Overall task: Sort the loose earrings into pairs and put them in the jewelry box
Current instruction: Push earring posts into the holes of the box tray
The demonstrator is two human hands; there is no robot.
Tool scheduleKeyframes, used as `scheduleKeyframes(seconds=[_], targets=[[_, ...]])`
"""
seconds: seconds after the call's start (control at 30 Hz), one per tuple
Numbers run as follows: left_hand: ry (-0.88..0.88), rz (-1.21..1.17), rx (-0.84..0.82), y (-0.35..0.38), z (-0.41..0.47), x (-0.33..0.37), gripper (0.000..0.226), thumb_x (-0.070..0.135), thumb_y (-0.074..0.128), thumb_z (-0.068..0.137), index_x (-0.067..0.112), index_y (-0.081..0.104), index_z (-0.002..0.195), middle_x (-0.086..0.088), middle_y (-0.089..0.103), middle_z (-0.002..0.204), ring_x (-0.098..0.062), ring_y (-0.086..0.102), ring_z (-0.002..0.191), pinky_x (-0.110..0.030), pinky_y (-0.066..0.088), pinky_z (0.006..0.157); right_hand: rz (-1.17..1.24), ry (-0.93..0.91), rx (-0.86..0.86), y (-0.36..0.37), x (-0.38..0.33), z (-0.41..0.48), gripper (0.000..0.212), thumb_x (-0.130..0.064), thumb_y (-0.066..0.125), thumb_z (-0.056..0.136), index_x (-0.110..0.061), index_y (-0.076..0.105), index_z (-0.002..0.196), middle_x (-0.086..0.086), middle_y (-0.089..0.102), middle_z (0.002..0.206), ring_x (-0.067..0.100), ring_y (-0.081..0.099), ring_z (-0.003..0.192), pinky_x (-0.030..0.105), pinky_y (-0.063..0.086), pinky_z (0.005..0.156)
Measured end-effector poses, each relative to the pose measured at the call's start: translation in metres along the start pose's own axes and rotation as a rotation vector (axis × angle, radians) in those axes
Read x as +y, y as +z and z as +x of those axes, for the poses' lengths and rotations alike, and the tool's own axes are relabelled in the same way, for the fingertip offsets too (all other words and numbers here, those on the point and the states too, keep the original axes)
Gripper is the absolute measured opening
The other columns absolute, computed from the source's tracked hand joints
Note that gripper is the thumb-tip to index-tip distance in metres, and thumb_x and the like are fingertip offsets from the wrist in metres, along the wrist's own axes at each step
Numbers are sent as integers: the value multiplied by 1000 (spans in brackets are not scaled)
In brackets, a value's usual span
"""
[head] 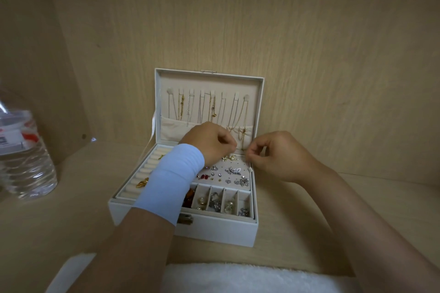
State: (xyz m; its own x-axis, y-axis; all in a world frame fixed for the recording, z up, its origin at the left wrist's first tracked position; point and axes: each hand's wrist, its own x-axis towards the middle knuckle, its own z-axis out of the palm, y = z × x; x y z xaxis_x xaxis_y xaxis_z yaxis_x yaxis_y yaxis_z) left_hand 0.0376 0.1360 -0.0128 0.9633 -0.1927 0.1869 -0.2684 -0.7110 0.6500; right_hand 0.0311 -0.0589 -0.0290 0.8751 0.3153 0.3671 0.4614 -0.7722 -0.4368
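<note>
The white jewelry box (pixel 214 228) stands open on the wooden shelf, its lid upright with several necklaces (pixel 212 107) hanging inside. Several loose earrings (pixel 234 170) lie on the beige stud panel, and more earrings (pixel 215 201) fill the small front compartments. My left hand (pixel 209 144), with a white band on its wrist, hovers over the panel's back edge with its fingertips pinched together above a cluster of pearl earrings (pixel 229 157). My right hand (pixel 273 152) pinches thumb and forefinger at the panel's back right corner. Whatever each hand pinches is too small to make out.
A clear plastic water bottle (pixel 21 154) stands at the left of the shelf. Ring rolls (pixel 140 178) with a gold piece fill the box's left side. Something white and fluffy (pixel 238 278) lies along the near edge. Wooden walls close in behind and on the left.
</note>
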Motion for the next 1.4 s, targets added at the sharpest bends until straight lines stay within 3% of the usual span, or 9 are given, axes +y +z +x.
scheduleKeyframes(seconds=[0.13, 0.37, 0.5, 0.6, 0.7, 0.77, 0.9, 1.1, 1.4], targets=[[37, 17, -50, 3, -2, 2, 7, 28, 73, 85, 31, 77, 89, 18, 70, 91, -1, 63, 89, -24, 49, 88, -97, -71, -22, 1, -1, 0, 6, -25, 70, 87, -24, 75, 84, -10, 70, 80, -5, 56, 61, 16, 40, 60], [51, -217, 33, -1, -3, 11, 7, 23, 80, 79, 25, 78, 85, 14, 73, 81, -1, 68, 82, -17, 51, 79, 238, 1, 137, 2, -7, 1, 11, -15, 69, 90, -16, 72, 79, -12, 63, 67, -5, 55, 52, 8, 37, 54], [2, -410, 75, 1, -3, 8, 13, 13, 82, 77, 22, 76, 84, 5, 76, 81, -8, 72, 83, -25, 56, 87, 394, 48, 182, 3, -12, 3, 11, -16, 69, 91, -17, 71, 80, -1, 68, 70, 5, 55, 49, 20, 43, 52], [-20, -518, 64, 0, -4, 8, 15, 10, 80, 79, 18, 75, 91, 3, 77, 82, -6, 73, 81, -19, 55, 81, 570, 55, 191, -2, -19, 2, 6, -10, 69, 91, -6, 72, 87, 13, 69, 72, 18, 55, 45, 26, 46, 47], [-36, -527, 61, -2, -3, 8, 18, 15, 79, 80, 19, 75, 97, 6, 77, 88, -4, 71, 85, -15, 53, 79, 684, 63, 162, -6, -19, 2, 8, -2, 74, 84, 3, 74, 91, 0, 66, 55, 11, 52, 39, 15, 39, 40], [-41, -533, 33, -3, -4, 8, 18, 16, 79, 80, 21, 74, 97, 6, 77, 90, -3, 71, 85, -15, 52, 79, 705, 68, 142, -7, -18, 2, 8, 1, 76, 80, 1, 75, 88, -2, 68, 56, 10, 52, 40, 14, 39, 40], [-17, -456, 10, -2, -3, 6, 13, 16, 77, 82, 25, 74, 91, 5, 76, 93, -9, 70, 84, -24, 55, 83, 580, 46, 141, -6, -10, 3, 5, -5, 77, 82, -11, 78, 82, 3, 73, 66, 16, 56, 46, 26, 49, 50], [17, 25, -16, 2, -1, 0, 11, 25, 72, 86, 36, 73, 83, 15, 71, 95, -6, 65, 91, -26, 50, 88, 102, 24, -42, -1, 0, 2, 6, -21, 82, 79, -25, 77, 79, -11, 72, 79, -1, 62, 69, 17, 47, 67], [32, 128, -89, 7, 2, -2, 10, 25, 74, 84, 34, 75, 89, 19, 66, 93, -4, 61, 93, -24, 46, 92, -220, -107, -35, -1, -10, 2, 1, -29, 75, 81, -29, 76, 82, -11, 67, 87, 8, 62, 82, 31, 52, 73]])
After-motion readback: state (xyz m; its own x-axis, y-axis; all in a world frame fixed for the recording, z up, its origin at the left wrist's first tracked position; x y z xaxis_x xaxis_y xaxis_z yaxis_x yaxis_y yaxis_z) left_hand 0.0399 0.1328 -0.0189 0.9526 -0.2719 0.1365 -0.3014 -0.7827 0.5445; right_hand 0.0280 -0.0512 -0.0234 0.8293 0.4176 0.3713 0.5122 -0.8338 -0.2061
